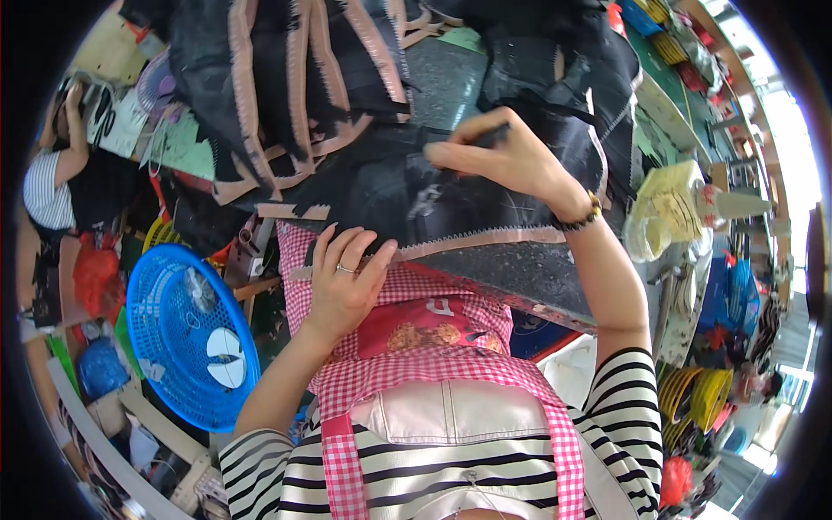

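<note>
A black sheet of flexible material (373, 178) lies on the dark work surface in front of me. Its near edge carries a pale tan strip (511, 235) with a toothed border. My left hand (347, 282) rests on that edge at the left, fingers spread, holding nothing; a ring is on one finger. Over the sheet, my right hand (511, 160) is closed with fingers bent. A small dark thing (494, 136) shows between its fingers, its kind unclear. Greyish smudges mark the sheet below that hand.
More black pieces with tan strips (299, 87) are heaped at the far side. A blue plastic basket (139, 338) stands at the left, with white pieces inside. At the right sits a yellowish container (667, 204) beside a pale cone (737, 204). Another person (65, 186) works at far left.
</note>
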`<move>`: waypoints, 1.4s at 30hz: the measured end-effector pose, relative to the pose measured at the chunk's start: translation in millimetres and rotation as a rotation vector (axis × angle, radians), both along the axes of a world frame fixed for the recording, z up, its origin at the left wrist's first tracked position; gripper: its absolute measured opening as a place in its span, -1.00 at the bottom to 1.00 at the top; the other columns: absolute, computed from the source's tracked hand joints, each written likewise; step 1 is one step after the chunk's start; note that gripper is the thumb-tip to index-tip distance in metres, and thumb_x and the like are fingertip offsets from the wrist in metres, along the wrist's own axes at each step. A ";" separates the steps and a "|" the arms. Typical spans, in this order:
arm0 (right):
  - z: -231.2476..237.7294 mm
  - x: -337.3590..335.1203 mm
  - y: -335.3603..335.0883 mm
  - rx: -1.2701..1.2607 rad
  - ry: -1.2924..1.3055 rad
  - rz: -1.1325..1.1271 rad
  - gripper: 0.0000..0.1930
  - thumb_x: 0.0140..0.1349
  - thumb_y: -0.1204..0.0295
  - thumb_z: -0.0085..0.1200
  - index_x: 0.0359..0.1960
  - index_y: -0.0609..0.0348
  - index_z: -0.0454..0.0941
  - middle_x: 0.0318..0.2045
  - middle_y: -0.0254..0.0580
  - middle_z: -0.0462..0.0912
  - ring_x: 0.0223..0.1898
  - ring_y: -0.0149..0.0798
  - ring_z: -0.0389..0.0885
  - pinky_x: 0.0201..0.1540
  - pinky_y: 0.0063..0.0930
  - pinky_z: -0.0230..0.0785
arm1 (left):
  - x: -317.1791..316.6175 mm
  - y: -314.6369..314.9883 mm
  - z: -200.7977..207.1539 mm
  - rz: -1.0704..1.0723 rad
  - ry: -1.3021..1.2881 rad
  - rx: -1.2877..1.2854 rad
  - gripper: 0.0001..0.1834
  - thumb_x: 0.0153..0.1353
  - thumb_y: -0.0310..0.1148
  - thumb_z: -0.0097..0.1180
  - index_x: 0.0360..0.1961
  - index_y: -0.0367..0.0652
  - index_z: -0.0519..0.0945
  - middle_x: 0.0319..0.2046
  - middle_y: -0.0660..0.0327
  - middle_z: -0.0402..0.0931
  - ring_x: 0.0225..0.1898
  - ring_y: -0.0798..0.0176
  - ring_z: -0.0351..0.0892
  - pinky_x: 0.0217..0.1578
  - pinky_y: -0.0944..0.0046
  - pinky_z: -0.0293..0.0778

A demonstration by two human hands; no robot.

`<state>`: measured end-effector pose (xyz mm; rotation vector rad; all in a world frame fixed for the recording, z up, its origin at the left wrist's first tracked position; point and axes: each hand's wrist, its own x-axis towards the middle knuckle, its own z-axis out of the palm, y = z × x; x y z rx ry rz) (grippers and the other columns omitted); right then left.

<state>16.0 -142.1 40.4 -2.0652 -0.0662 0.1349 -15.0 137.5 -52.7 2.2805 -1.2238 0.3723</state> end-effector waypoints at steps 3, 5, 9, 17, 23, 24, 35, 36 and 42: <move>16.7 11.5 26.5 -0.041 -0.077 0.271 -0.69 0.14 0.23 0.26 -0.46 0.31 0.67 -0.66 -0.22 0.60 -0.61 -0.45 0.52 -0.49 -0.51 0.36 | -0.5 1.8 -5.6 0.050 -0.030 -0.035 -0.61 0.05 -0.45 0.28 -0.03 -0.04 0.61 -0.02 0.23 0.49 0.05 0.12 0.46 0.17 -0.07 0.30; 10.6 -4.2 18.7 -0.160 -0.210 0.387 -0.78 0.05 0.36 0.22 -0.55 0.32 0.61 -0.63 -0.04 0.60 -0.57 -0.15 0.60 -0.44 -0.37 0.41 | -0.9 -2.6 -6.3 0.053 -0.013 -0.103 -0.61 0.02 -0.42 0.32 -0.06 -0.09 0.61 -0.02 0.24 0.51 0.02 0.13 0.50 0.18 -0.06 0.32; 34.4 -33.7 4.9 -0.321 -0.069 0.402 -0.81 0.03 0.39 0.24 -0.59 0.28 0.60 -0.65 -0.07 0.58 -0.56 -0.10 0.61 -0.43 -0.37 0.42 | -1.8 1.6 -4.0 0.025 0.051 -0.133 -0.64 0.03 -0.44 0.31 -0.10 -0.17 0.60 -0.01 0.20 0.53 0.04 0.11 0.51 0.20 -0.06 0.33; 1.1 -2.0 53.7 -0.001 0.050 -0.253 -0.68 0.26 0.24 0.23 -0.41 0.32 0.66 -0.68 -0.30 0.58 -0.69 -0.53 0.53 -0.62 -0.64 0.30 | 4.6 9.1 1.4 0.188 0.045 -0.250 -0.62 -0.04 -0.41 0.39 -0.14 -0.09 0.60 -0.12 0.16 0.43 -0.05 0.02 0.43 -0.06 0.09 0.39; 1.7 4.4 77.0 -0.261 -0.226 -0.183 -0.73 0.19 0.28 0.29 -0.44 0.29 0.65 -0.66 -0.13 0.57 -0.70 -0.34 0.52 -0.62 -0.47 0.31 | 4.2 27.1 0.2 0.406 0.898 -0.640 -0.71 0.20 -0.50 0.22 -0.06 -0.21 0.48 -0.19 0.17 0.46 -0.22 0.31 0.51 -0.22 0.36 0.45; -3.2 0.9 80.8 -0.319 -0.255 -0.127 -0.74 0.17 0.29 0.30 -0.46 0.28 0.64 -0.64 -0.11 0.58 -0.69 -0.28 0.52 -0.62 -0.44 0.31 | 4.9 27.5 -0.2 0.393 1.133 -0.739 -0.70 0.22 -0.52 0.20 -0.04 -0.22 0.45 -0.20 0.19 0.48 -0.25 0.38 0.51 -0.23 0.41 0.45; 22.0 -27.2 31.8 -0.088 0.003 0.263 -0.90 0.01 0.55 0.22 -0.44 0.33 0.63 -0.40 -0.06 0.66 -0.33 -0.16 0.65 -0.27 -0.37 0.44 | 17.8 28.4 8.9 0.308 1.203 -0.723 -0.75 0.25 -0.60 0.14 -0.03 -0.31 0.51 -0.25 0.28 0.51 -0.28 0.53 0.51 -0.22 0.54 0.42; 22.3 -34.2 25.0 -0.098 0.058 0.326 -0.90 -0.02 0.55 0.21 -0.46 0.33 0.61 -0.41 -0.05 0.65 -0.30 -0.15 0.64 -0.23 -0.37 0.44 | 17.1 28.2 8.5 0.299 1.186 -0.697 -0.75 0.25 -0.60 0.15 -0.04 -0.31 0.52 -0.24 0.27 0.52 -0.27 0.53 0.51 -0.22 0.54 0.42; 60.3 -89.7 -70.2 -0.530 0.222 -0.120 -0.78 -0.13 0.42 0.20 -0.46 0.33 0.66 -0.55 -0.12 0.65 -0.45 -0.25 0.65 -0.33 -0.42 0.46 | 11.4 34.4 44.3 0.275 1.063 -0.608 -0.82 0.23 -0.57 0.17 -0.12 -0.31 0.58 -0.26 0.24 0.61 -0.26 0.46 0.58 -0.22 0.44 0.49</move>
